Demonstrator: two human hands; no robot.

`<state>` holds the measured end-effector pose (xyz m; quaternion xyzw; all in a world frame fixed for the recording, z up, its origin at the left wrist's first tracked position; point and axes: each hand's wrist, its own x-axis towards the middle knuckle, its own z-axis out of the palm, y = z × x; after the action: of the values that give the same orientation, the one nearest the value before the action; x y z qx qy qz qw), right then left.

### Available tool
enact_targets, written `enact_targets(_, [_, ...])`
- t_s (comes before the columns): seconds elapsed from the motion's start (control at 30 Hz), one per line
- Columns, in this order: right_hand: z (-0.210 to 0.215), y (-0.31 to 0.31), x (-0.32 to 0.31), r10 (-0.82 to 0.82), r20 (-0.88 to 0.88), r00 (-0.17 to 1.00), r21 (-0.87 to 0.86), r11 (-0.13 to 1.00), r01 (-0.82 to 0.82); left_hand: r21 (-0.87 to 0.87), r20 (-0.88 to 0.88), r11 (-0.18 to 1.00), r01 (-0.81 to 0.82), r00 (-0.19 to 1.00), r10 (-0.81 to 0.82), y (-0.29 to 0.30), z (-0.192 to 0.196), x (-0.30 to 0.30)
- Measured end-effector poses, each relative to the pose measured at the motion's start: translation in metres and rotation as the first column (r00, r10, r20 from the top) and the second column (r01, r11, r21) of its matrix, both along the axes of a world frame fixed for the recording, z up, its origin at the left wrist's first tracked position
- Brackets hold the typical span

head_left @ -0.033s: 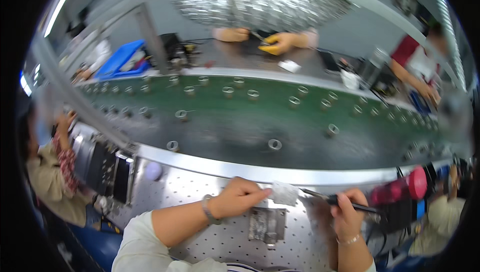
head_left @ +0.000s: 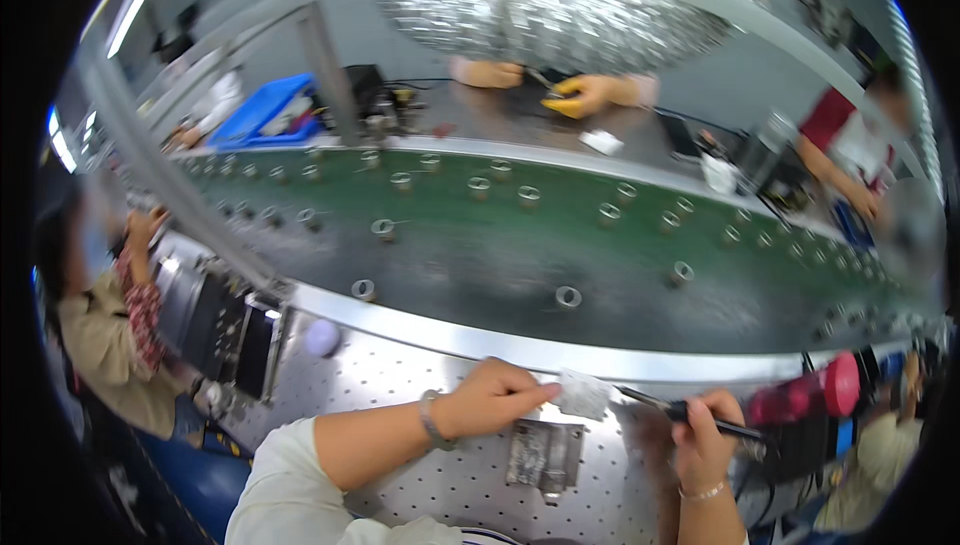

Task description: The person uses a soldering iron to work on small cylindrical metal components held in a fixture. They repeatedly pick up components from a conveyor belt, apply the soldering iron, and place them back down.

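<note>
My left hand (head_left: 490,400) pinches a small white pad (head_left: 582,393) between thumb and fingers, just above a grey metal fixture block (head_left: 545,453) on the perforated steel worktop (head_left: 420,380). My right hand (head_left: 705,440) grips a thin dark pen-like tool (head_left: 660,405). Its tip points left and ends just short of the white pad's right edge. There is a bracelet on each wrist.
Beyond the worktop runs a green conveyor belt (head_left: 500,245) carrying several small metal rings. A seated person (head_left: 100,335) and a dark device (head_left: 225,325) are at left. A pink bottle (head_left: 825,390) stands at right. Other people's hands (head_left: 590,95) work across the belt near a blue bin (head_left: 265,110).
</note>
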<state>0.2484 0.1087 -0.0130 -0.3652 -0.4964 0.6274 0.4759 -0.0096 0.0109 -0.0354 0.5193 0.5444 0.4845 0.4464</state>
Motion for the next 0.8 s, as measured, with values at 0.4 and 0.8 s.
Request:
enact_targets(0.4, [-0.012,0.005,0.003,0.042,-0.029,0.999,0.045,0.998,-0.041,0.174,-0.314,0.915,-0.364,0.86,0.402,0.017,-0.002,-0.007])
enact_targets(0.8, [-0.003,0.001,0.003,0.071,-0.011,0.997,0.019,0.997,-0.071,0.425,-0.642,0.886,-0.187,0.627,0.441,0.083,-0.012,-0.022])
